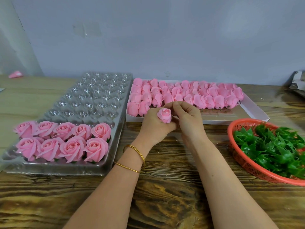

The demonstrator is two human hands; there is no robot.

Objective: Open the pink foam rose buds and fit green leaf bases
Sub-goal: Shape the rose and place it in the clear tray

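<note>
Both hands meet mid-table: left hand (pixel 155 128) grips a pink bud (pixel 164 115), right hand (pixel 188 119) pinches its outer petal. Opening is underway; next, probably, a green base from the right-hand basket (pixel 244 164).

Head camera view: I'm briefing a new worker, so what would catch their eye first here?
Probably the pink rose bud at centre, held in the left hand while the right hand works at its petals. Next, the opened roses filling the near rows of the clear tray on the left, and the red basket of green leaf bases on the right.
</note>
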